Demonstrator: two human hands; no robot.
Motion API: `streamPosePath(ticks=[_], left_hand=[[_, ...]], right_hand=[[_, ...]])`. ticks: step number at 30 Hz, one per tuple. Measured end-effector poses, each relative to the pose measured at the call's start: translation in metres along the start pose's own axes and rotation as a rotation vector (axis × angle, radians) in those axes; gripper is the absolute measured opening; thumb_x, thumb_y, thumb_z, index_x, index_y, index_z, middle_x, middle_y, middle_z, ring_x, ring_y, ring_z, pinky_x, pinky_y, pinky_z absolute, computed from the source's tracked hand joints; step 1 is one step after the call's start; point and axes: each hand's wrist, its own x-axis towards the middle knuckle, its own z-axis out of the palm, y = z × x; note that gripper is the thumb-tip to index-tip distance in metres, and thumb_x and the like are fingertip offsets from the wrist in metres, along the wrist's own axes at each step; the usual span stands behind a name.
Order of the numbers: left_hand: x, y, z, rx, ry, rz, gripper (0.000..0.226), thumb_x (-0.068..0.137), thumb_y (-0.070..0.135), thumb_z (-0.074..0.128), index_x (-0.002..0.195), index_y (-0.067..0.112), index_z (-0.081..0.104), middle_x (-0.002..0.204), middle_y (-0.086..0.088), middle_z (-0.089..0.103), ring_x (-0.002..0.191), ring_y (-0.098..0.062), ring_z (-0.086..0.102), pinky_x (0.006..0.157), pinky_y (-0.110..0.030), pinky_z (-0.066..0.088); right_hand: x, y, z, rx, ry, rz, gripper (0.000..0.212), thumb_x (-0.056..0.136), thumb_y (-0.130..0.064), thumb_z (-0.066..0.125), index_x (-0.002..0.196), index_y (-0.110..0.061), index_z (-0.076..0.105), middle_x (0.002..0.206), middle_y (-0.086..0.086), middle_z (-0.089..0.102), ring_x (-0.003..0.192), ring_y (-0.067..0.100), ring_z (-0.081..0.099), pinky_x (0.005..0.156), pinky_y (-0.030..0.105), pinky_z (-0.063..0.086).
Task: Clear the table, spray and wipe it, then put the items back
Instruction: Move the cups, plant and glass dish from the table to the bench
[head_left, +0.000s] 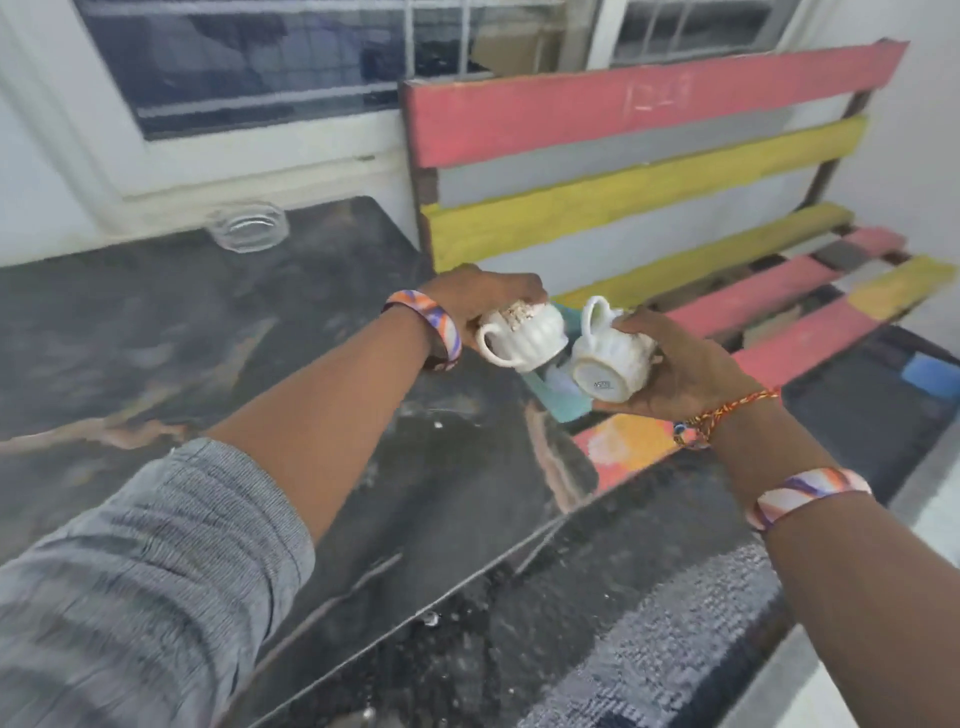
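Note:
My left hand (478, 299) grips a white ribbed cup (524, 338) from above, near the right edge of the dark glossy table (182, 338). My right hand (685, 364) holds a second white ribbed cup (605, 358) tipped on its side, its base facing me. Both cups hover over a teal object (558, 400) lying at the near end of the bench, mostly hidden behind them. A clear glass ashtray (248, 226) stands at the table's far side by the window wall.
A slatted bench (753, 306) painted red and yellow stands right of the table, its back against the wall. A dark speckled floor mat (649, 597) lies below. A blue object (930, 371) rests on the floor at far right.

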Motion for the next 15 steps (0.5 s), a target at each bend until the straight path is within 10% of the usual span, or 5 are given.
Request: streamPosePath(ticks=[5,10,15], left_hand=[[0.046,0.029,0.050,0.157,0.060,0.085,0.024,0.072,0.020,0.074,0.068,0.007,0.054,0.055,-0.003,0.052,0.023,-0.005,0.049,0.032,-0.011,0.039],[0.110,0.055,0.081,0.348,0.133,0.177,0.049,0.063,0.033,0.080,0.045,0.016,0.038,0.037,0.000,0.037,0.034,-0.015,0.038,0.043,-0.021,0.030],[0.194,0.086,0.118,0.440,0.163,0.183,0.047,0.063,0.037,0.079,0.051,0.013,0.040,0.056,-0.003,0.039,0.049,-0.018,0.042,0.050,-0.029,0.039]], right_hand=[[0.015,-0.019,-0.056,-0.032,0.001,-0.060,0.009,0.090,-0.018,0.051,0.084,-0.016,0.057,0.093,0.008,0.058,0.089,0.027,0.056,0.078,0.046,0.050],[0.057,-0.048,-0.105,-0.193,-0.018,-0.112,0.004,0.088,-0.016,0.057,0.085,-0.013,0.060,0.082,0.006,0.060,0.069,0.020,0.061,0.063,0.038,0.055],[0.125,-0.091,-0.156,-0.543,0.088,-0.201,0.038,0.074,-0.006,0.074,0.109,-0.001,0.059,0.104,0.015,0.061,0.092,0.033,0.064,0.075,0.054,0.056]])
